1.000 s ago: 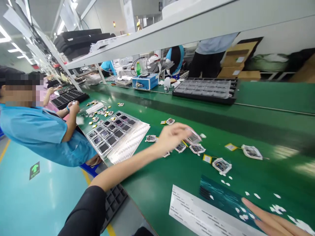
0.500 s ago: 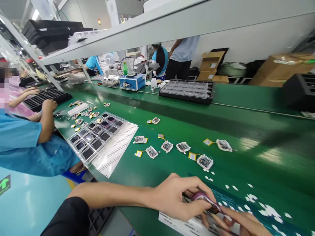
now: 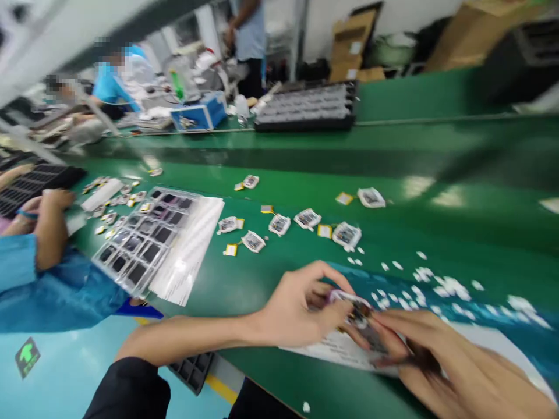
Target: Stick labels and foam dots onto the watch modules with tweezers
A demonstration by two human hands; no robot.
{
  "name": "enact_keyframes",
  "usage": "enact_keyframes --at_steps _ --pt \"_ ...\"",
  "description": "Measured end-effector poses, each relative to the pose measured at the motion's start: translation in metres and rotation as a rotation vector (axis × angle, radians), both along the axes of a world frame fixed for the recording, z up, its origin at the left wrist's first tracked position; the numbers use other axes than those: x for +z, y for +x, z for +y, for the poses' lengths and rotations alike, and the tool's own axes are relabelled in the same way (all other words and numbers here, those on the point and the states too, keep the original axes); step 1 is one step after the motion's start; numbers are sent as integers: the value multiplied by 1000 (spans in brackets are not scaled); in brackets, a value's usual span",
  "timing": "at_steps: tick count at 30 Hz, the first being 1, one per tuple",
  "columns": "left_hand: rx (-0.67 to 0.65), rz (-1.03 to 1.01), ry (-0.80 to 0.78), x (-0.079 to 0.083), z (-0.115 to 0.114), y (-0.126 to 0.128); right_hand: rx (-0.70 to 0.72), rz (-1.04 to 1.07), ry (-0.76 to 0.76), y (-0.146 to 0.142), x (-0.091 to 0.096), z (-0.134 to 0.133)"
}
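The left hand point(image 3: 301, 305) pinches one small square module point(image 3: 349, 304) between thumb and fingertips, and the right hand point(image 3: 441, 355) closes on the same piece from the other side; motion blur hides exactly which right fingers touch it. The module sits just above a white printed sheet point(image 3: 332, 349) at the near edge of the green belt point(image 3: 437, 233).

Farther out on the belt lie about seven more modules point(image 3: 308, 218) of the same kind, scattered singly, several with a small yellow tab point(image 3: 324, 231) beside them. Many white paper scraps point(image 3: 437, 285) are strewn to the right; they are too blurred to count. To the left, one clear tray point(image 3: 140, 241) holds rows of dark square parts and rests on a second white sheet point(image 3: 190, 250).

A co-worker's arm point(image 3: 48, 233) in a blue sleeve rests by that tray, near one black slotted tray point(image 3: 26, 186). Across the belt stand another black tray point(image 3: 305, 107) and a blue box point(image 3: 198, 115). Behind them are other people at benches, cardboard cartons point(image 3: 349, 52) and a turquoise floor point(image 3: 65, 372) below.
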State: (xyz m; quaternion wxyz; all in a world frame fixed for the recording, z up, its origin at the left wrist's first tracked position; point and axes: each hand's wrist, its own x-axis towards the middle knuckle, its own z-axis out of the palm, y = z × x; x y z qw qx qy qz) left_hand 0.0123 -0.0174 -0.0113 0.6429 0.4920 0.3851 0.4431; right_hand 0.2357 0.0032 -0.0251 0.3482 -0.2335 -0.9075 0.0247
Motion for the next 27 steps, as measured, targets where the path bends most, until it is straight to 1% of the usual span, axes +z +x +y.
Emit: enact_keyframes --at_steps 1,2,3,5,8,12,16,19,23,27 --pt "-9 -40 -73 3 1 -1 -69 50 -13 -4 8 -3" --pt "-13 -66 -123 6 1 -1 -94 67 -35 -8 14 -4" --pt "-13 -74 -148 8 2 -1 -107 64 -63 -11 17 -4" --pt "-10 -75 -148 10 2 -1 -146 75 -84 -14 20 -5" --pt "-5 -73 -114 11 -1 -1 -175 84 -101 -15 19 -8" --pt "12 -17 -32 11 -5 0 -167 81 -104 -14 14 -12" --pt "45 109 65 9 -4 -1 -144 52 -49 -12 5 -13" --pt "62 163 134 7 -5 -1 -130 62 -18 -12 1 -12" --pt "101 246 215 8 -9 -1 -123 71 -42 -16 2 -12" --pt "110 274 249 10 -10 -3 -125 103 -77 -18 4 -13"
